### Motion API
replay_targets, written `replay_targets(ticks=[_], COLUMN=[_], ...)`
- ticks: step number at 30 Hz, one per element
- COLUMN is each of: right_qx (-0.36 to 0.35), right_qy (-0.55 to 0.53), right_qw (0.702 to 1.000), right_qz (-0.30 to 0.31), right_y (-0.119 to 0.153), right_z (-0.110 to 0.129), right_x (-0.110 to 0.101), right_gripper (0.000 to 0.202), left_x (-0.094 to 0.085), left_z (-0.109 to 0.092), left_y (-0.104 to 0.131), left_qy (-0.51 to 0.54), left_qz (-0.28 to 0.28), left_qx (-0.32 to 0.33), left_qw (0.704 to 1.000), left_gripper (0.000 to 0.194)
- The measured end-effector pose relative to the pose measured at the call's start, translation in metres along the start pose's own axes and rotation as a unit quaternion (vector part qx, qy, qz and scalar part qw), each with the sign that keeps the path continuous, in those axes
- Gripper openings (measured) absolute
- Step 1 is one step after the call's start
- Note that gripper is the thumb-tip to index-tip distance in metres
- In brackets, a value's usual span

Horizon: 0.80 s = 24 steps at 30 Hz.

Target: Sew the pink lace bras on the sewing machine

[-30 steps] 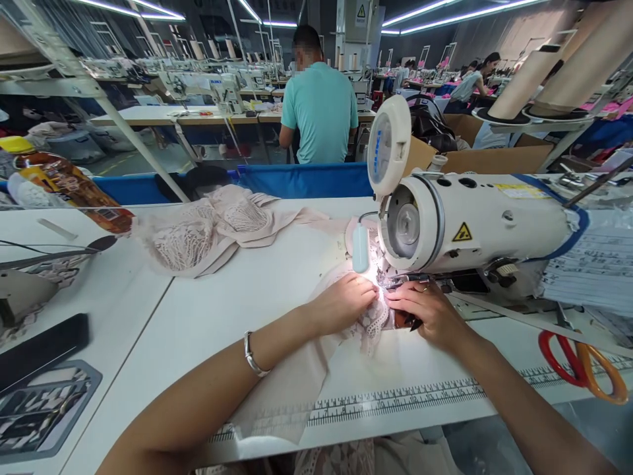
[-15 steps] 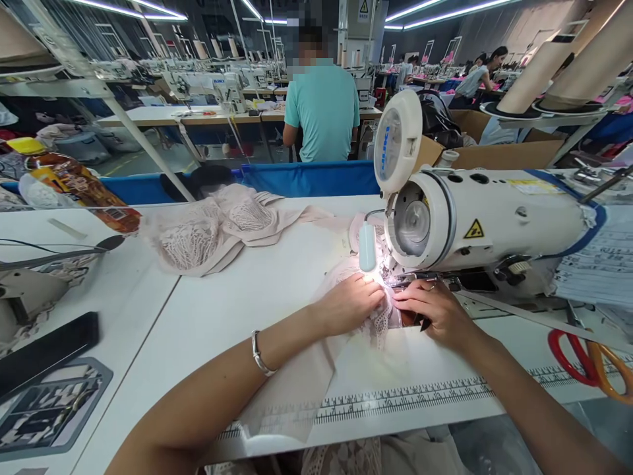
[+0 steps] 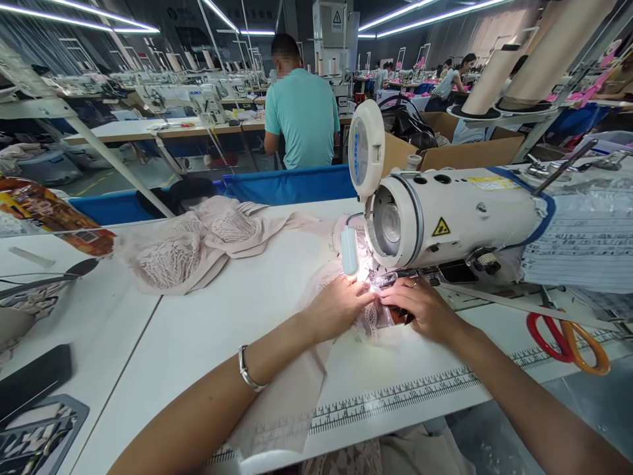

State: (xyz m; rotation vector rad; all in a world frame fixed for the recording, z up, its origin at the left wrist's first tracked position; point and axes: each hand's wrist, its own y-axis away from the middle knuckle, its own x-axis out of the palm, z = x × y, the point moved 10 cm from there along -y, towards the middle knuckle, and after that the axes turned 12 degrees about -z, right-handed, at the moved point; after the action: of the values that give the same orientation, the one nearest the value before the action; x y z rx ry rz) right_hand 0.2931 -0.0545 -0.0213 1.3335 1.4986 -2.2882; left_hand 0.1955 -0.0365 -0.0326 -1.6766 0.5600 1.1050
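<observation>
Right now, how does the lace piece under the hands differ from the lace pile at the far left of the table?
The lace piece under the hands lies spread flat at the sewing machine, lit by its lamp; the lace pile sits bunched and unlit, away from the machine. The left hand and right hand press the piece; nothing touches the pile. The pile looks bulkier. Both are pale pink lace on the white table.

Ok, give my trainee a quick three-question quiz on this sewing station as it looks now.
1. True or false: both hands rest on the lace fabric under the sewing machine.
2. Which wrist wears the bracelet?
3. The scissors lie: A) left of the machine, B) at the right end of the table, C) in the right hand.

Key: 1 true; 2 the left hand wrist; 3 B.
</observation>
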Motion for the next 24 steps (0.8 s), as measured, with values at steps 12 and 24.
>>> replay_targets(ticks=[12,24], right_qx=[-0.008,-0.009], right_qy=[0.011,0.014], right_qw=[1.000,1.000], right_qz=[-0.008,-0.014], right_y=[-0.006,-0.007], right_z=[0.007,0.008], right_x=[-0.004,-0.006], right_gripper=[0.042,0.040], left_x=[0.006,0.012], left_z=[-0.001,-0.026], left_y=[0.003,0.001], left_qy=[-0.001,-0.017], left_qz=[0.007,0.021], left_qx=[0.008,0.076], left_qw=[1.000,0.997], left_gripper=[0.025,0.030])
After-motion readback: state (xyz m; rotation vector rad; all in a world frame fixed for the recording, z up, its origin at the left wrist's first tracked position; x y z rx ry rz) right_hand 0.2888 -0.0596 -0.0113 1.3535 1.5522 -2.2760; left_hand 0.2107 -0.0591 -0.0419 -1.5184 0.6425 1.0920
